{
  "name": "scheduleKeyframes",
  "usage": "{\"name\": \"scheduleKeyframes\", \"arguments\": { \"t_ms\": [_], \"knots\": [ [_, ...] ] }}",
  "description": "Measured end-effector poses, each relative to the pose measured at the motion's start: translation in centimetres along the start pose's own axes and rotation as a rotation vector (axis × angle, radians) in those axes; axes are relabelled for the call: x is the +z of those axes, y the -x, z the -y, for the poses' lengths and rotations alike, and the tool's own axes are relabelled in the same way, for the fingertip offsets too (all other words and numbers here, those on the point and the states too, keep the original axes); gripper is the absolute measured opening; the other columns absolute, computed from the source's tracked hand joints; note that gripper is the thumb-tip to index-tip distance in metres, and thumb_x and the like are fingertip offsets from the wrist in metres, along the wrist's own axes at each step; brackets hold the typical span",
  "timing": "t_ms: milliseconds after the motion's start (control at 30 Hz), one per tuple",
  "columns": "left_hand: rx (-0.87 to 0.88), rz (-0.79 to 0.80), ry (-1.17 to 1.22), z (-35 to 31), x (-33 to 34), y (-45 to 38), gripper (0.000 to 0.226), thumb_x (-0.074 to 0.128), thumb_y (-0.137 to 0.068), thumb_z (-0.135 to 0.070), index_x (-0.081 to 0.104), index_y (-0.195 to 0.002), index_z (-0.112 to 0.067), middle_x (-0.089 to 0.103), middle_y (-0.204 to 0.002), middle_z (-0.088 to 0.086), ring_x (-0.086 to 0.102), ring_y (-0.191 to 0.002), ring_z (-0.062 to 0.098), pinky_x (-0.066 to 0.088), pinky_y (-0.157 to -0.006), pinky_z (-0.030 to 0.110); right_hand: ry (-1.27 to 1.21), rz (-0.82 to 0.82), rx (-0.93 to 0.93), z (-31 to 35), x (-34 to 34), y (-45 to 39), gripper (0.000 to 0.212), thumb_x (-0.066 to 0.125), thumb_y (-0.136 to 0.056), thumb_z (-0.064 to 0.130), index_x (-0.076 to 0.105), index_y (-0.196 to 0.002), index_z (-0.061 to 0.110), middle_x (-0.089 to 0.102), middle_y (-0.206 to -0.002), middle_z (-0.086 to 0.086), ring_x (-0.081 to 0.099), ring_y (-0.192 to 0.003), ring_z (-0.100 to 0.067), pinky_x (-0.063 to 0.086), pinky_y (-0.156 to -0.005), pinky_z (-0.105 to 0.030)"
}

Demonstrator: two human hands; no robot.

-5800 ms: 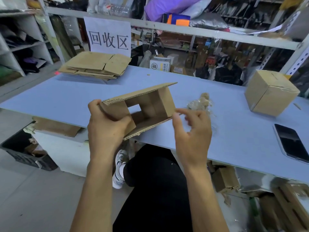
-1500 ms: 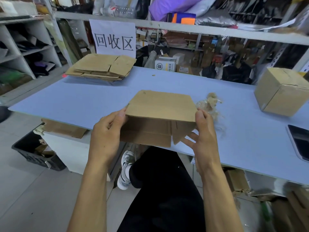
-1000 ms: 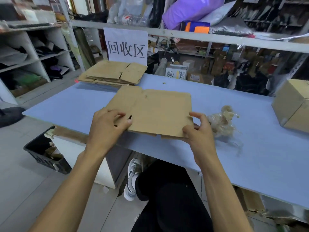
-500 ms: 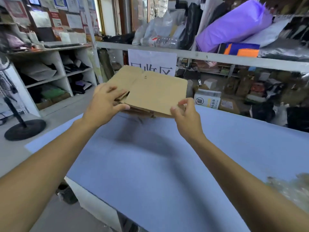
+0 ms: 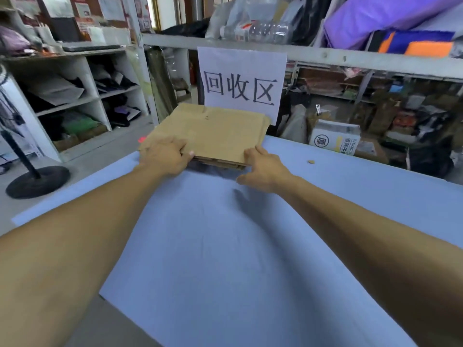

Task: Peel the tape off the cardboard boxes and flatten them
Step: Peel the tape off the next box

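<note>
Left hand (image 5: pixel 165 156) and right hand (image 5: pixel 263 169) pinch flattened box (image 5: pixel 213 132) at near edge (thumbs on top), likely squaring it onto cardboard stack (image 5: pixel 220 163) on bench (image 5: pixel 225 246).

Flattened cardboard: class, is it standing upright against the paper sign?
No, the flattened cardboard lies flat on the stack on the table before the sign.

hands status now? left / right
Left hand: grips the flattened box, thumb on top.
Right hand: grips the same box's near right corner.
</note>
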State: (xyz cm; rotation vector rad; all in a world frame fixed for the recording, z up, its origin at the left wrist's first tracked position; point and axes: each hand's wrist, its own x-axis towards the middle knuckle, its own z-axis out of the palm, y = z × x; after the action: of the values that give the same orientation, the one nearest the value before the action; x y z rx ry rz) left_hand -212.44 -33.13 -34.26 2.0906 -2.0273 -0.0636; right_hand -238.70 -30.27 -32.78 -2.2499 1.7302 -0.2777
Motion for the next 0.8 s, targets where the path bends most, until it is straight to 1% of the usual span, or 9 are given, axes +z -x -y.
{"name": "scheduleKeyframes", "arguments": {
  "t_ms": [33, 100, 167, 233, 300, 467, 567, 667, 800],
  "knots": [
    [-0.027, 0.066, 0.0, -0.2, -0.7, -0.1, 0.046, 0.031, -0.097, -0.058, 0.054, -0.112, -0.021, 0.056, -0.132, 0.008, 0.049, -0.122, 0.033, 0.039, -0.103, 0.049, 0.013, 0.062, 0.012, 0.3, -0.8, 0.3, 0.048, 0.068, -0.082, 0.044, 0.042, -0.115, 0.021, 0.038, -0.124, 0.002, 0.04, -0.121, -0.039, 0.043, -0.099, -0.051],
    [-0.067, 0.123, 0.028, -1.7, -1.8, 0.6, 0.053, 0.035, -0.099, -0.052, 0.048, -0.137, -0.018, 0.045, -0.149, 0.011, 0.04, -0.135, 0.034, 0.034, -0.11, 0.048, 0.031, 0.154, 0.039, 0.7, -2.2, 1.5, 0.051, 0.067, -0.087, 0.043, 0.042, -0.127, 0.022, 0.035, -0.14, 0.0, 0.03, -0.133, -0.04, 0.035, -0.107, -0.049],
    [-0.09, 0.041, 0.089, -4.1, -1.8, 2.6, 0.056, 0.038, -0.104, -0.037, 0.028, -0.153, -0.012, 0.026, -0.159, 0.014, 0.026, -0.144, 0.035, 0.03, -0.113, 0.049, 0.064, 0.149, 0.036, 0.6, -3.1, 3.3, 0.072, 0.066, -0.091, 0.041, 0.028, -0.151, 0.03, 0.019, -0.161, 0.002, 0.014, -0.146, -0.041, 0.029, -0.113, -0.054],
    [-0.057, -0.046, 0.096, -7.1, -1.2, 5.9, 0.056, 0.041, -0.104, -0.027, 0.022, -0.155, -0.011, 0.016, -0.162, 0.013, 0.019, -0.146, 0.034, 0.031, -0.111, 0.052, 0.128, 0.087, 0.036, 0.2, -3.5, 5.6, 0.086, 0.064, -0.092, 0.038, 0.009, -0.159, 0.037, 0.006, -0.168, 0.004, 0.003, -0.152, -0.039, 0.025, -0.116, -0.058],
    [0.066, -0.069, 0.027, -9.8, -0.8, 8.7, 0.054, 0.043, -0.104, -0.025, 0.026, -0.153, -0.013, 0.018, -0.162, 0.014, 0.019, -0.146, 0.034, 0.031, -0.112, 0.052, 0.175, 0.06, 0.062, -0.2, -3.9, 7.6, 0.087, 0.061, -0.093, 0.037, 0.004, -0.16, 0.037, 0.004, -0.169, 0.003, 0.0, -0.154, -0.037, 0.021, -0.116, -0.057],
    [0.257, 0.059, -0.011, -15.8, -3.6, 12.9, 0.061, 0.041, -0.105, -0.038, 0.018, -0.159, -0.021, 0.03, -0.158, 0.011, 0.027, -0.144, 0.033, 0.031, -0.113, 0.047, 0.164, -0.015, 0.148, -2.0, -7.4, 13.5, 0.084, 0.061, -0.094, 0.038, 0.01, -0.16, 0.03, 0.014, -0.167, 0.0, 0.005, -0.153, -0.037, 0.025, -0.116, -0.053],
    [0.354, 0.152, 0.007, -20.0, -5.8, 15.0, 0.061, 0.038, -0.106, -0.04, 0.015, -0.16, -0.023, 0.027, -0.162, 0.012, 0.028, -0.147, 0.033, 0.031, -0.115, 0.048, 0.074, -0.102, 0.229, -4.8, -10.5, 18.0, 0.078, 0.064, -0.091, 0.038, 0.024, -0.157, 0.024, 0.035, -0.158, -0.007, 0.026, -0.145, -0.039, 0.038, -0.109, -0.051],
    [0.44, 0.167, 0.009, -25.0, -7.4, 17.4, 0.06, 0.036, -0.107, -0.04, 0.015, -0.16, -0.023, 0.028, -0.163, 0.011, 0.029, -0.148, 0.033, 0.032, -0.115, 0.046, 0.011, -0.204, 0.304, -8.5, -13.6, 23.4, 0.071, 0.063, -0.092, 0.035, 0.032, -0.153, 0.019, 0.044, -0.152, -0.012, 0.033, -0.14, -0.038, 0.043, -0.104, -0.047],
    [0.538, 0.164, 0.016, -32.7, -8.7, 20.6, 0.059, 0.037, -0.107, -0.042, 0.02, -0.159, -0.022, 0.03, -0.161, 0.013, 0.032, -0.145, 0.036, 0.035, -0.112, 0.05, -0.004, -0.286, 0.41, -13.8, -16.8, 30.5, 0.077, 0.061, -0.093, 0.036, 0.024, -0.158, 0.018, 0.045, -0.148, -0.011, 0.034, -0.14, -0.039, 0.047, -0.096, -0.046]
  ]
}}
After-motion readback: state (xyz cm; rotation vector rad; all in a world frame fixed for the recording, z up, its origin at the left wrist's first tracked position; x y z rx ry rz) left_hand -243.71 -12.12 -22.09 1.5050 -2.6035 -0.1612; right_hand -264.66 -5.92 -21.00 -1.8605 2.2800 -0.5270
